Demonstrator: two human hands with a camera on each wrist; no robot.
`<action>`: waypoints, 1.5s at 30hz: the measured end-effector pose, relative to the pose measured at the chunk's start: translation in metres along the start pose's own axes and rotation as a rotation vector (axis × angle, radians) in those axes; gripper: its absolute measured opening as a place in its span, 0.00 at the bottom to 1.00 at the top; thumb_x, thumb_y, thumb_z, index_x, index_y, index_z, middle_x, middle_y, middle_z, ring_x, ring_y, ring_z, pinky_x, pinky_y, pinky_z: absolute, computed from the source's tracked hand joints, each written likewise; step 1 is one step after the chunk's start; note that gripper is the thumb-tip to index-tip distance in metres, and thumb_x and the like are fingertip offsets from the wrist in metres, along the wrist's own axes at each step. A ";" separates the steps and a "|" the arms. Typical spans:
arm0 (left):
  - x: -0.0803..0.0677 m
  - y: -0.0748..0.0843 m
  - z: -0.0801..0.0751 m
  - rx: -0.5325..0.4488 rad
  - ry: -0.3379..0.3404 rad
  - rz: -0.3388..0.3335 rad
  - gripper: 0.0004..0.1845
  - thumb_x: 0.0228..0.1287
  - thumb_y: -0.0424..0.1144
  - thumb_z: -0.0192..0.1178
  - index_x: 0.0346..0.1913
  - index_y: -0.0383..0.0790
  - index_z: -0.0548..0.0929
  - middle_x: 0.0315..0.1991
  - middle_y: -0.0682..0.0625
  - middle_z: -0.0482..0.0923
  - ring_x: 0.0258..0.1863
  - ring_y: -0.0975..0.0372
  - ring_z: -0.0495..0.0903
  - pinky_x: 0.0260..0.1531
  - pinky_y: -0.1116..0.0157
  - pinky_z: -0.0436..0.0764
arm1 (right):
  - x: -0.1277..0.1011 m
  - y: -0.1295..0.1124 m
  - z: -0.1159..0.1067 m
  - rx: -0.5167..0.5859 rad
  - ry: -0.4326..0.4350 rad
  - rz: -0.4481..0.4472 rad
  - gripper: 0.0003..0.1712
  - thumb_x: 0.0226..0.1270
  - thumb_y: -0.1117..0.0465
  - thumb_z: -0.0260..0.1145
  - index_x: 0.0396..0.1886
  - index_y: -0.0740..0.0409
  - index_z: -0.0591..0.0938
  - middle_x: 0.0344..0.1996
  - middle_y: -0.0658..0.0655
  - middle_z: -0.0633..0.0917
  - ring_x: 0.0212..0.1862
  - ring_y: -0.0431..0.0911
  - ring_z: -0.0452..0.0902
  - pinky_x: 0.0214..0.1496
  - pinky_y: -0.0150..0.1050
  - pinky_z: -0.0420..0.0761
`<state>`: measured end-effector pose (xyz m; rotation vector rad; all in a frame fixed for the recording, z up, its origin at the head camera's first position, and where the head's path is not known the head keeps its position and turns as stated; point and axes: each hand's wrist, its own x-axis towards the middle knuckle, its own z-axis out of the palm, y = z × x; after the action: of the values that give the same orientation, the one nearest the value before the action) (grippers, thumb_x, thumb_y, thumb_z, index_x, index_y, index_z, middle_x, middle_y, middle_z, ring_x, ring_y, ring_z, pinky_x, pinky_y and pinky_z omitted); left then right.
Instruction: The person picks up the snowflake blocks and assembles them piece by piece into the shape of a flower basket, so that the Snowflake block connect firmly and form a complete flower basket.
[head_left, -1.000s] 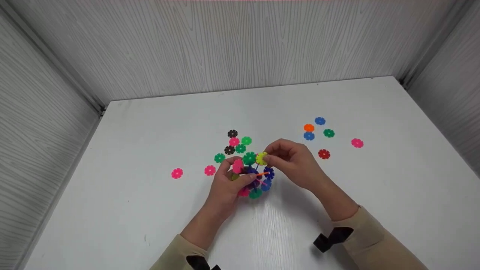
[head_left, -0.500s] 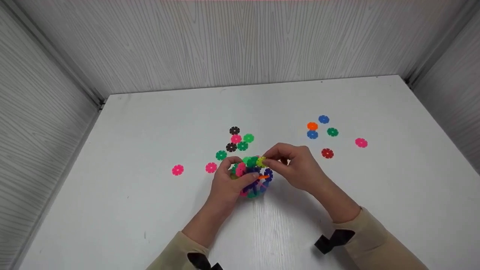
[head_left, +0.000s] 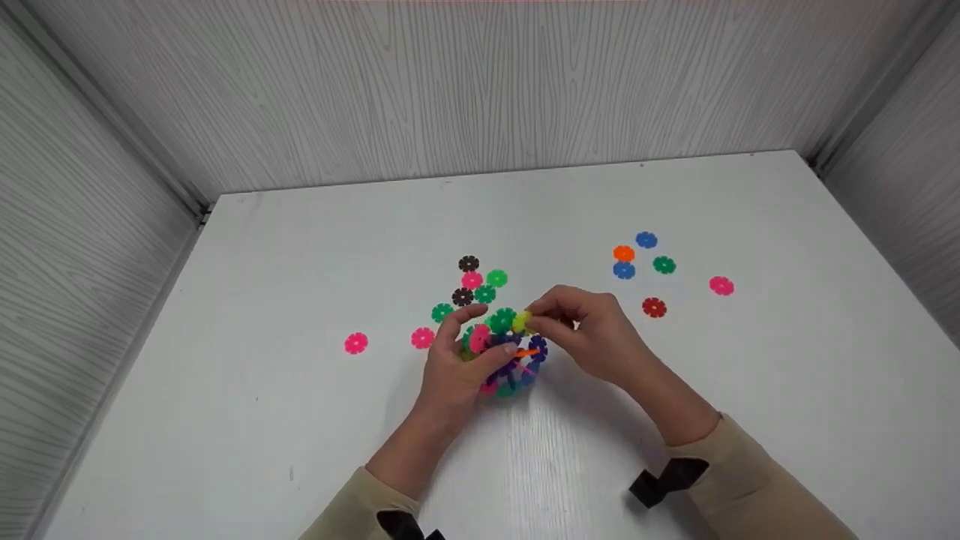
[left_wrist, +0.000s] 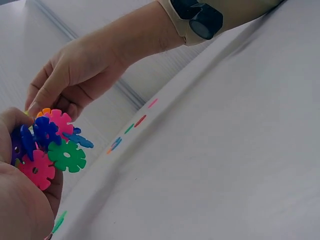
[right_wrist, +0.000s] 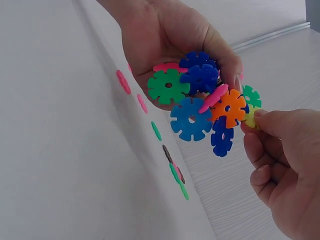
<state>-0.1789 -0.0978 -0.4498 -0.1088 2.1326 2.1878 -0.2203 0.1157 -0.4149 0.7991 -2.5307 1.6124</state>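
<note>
In the head view, my left hand point(head_left: 450, 379) grips a ball-like cluster point(right_wrist: 192, 129) of notched snowflake discs, its thumb pressed on the near side. Blue, green, pink and orange discs stick out at many angles. To the right of it, my right hand point(head_left: 594, 331) pinches a yellow snowflake disc point(head_left: 520, 322) between thumb and fingers. That disc meets a green snowflake disc point(head_left: 503, 321) at the cluster's upper right; the right wrist view has it partly behind the thumb. Whether their slots are joined, I cannot tell. The left palm and fingers hide part of the cluster.
On the white table point(head_left: 300, 262) lie several loose discs beyond the left hand, among them a black disc point(head_left: 469, 263). A pink disc point(head_left: 356, 343) is at left. Further right are several more, including a red disc point(head_left: 654, 307). Panel walls point(head_left: 480, 90) enclose the back and sides.
The yellow disc has moved slightly down and tilted from face-on towards edge-on, against the green disc. The cluster has turned a little. My left forefinger has lifted away from it.
</note>
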 end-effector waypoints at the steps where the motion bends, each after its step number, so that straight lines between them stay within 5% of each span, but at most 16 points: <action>1: 0.000 0.000 -0.001 -0.008 -0.029 -0.001 0.36 0.63 0.43 0.77 0.72 0.49 0.73 0.68 0.46 0.75 0.67 0.51 0.77 0.59 0.57 0.85 | 0.001 0.001 -0.001 0.014 -0.006 0.011 0.05 0.74 0.61 0.73 0.46 0.49 0.91 0.37 0.45 0.90 0.33 0.47 0.80 0.34 0.32 0.82; 7: 0.002 -0.001 -0.008 -0.017 -0.184 0.002 0.34 0.68 0.42 0.74 0.73 0.42 0.72 0.54 0.43 0.86 0.55 0.51 0.87 0.55 0.60 0.86 | 0.003 0.004 -0.005 0.048 -0.070 0.046 0.06 0.75 0.60 0.72 0.47 0.47 0.92 0.39 0.46 0.90 0.38 0.48 0.84 0.41 0.35 0.87; 16: 0.001 -0.003 -0.007 0.024 -0.252 0.022 0.29 0.70 0.40 0.71 0.71 0.45 0.74 0.57 0.44 0.86 0.59 0.52 0.85 0.59 0.59 0.84 | 0.005 0.001 -0.003 -0.032 -0.099 0.021 0.06 0.74 0.59 0.73 0.46 0.47 0.93 0.39 0.44 0.90 0.39 0.46 0.80 0.39 0.36 0.80; 22: 0.002 0.002 -0.007 0.081 -0.167 0.017 0.26 0.71 0.41 0.70 0.69 0.52 0.78 0.58 0.47 0.84 0.61 0.54 0.83 0.59 0.58 0.84 | 0.006 0.003 -0.008 -0.031 -0.018 -0.002 0.11 0.76 0.57 0.72 0.53 0.49 0.91 0.44 0.45 0.91 0.43 0.43 0.83 0.44 0.38 0.83; 28: 0.013 0.025 -0.031 0.104 0.002 0.049 0.25 0.71 0.40 0.71 0.68 0.55 0.81 0.63 0.49 0.80 0.66 0.56 0.78 0.60 0.56 0.84 | 0.014 0.018 -0.012 0.060 0.050 0.076 0.11 0.76 0.56 0.71 0.54 0.50 0.90 0.46 0.48 0.91 0.48 0.44 0.86 0.48 0.36 0.85; 38: 0.025 0.053 -0.078 0.011 0.136 0.142 0.22 0.74 0.38 0.66 0.68 0.47 0.79 0.59 0.46 0.82 0.56 0.53 0.85 0.48 0.63 0.88 | 0.036 0.029 0.036 0.032 -0.347 0.220 0.13 0.74 0.56 0.73 0.56 0.49 0.90 0.47 0.44 0.89 0.52 0.46 0.83 0.56 0.44 0.84; 45: 0.027 0.058 -0.091 -0.088 0.165 0.171 0.22 0.76 0.37 0.66 0.69 0.43 0.77 0.62 0.44 0.79 0.59 0.53 0.84 0.56 0.56 0.86 | 0.048 0.022 0.074 -0.030 -0.499 0.139 0.16 0.72 0.59 0.75 0.57 0.49 0.91 0.50 0.43 0.90 0.54 0.40 0.83 0.56 0.36 0.85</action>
<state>-0.2128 -0.1901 -0.3971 -0.1208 2.2043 2.4502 -0.2538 0.0405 -0.4529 1.1733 -2.9930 1.5645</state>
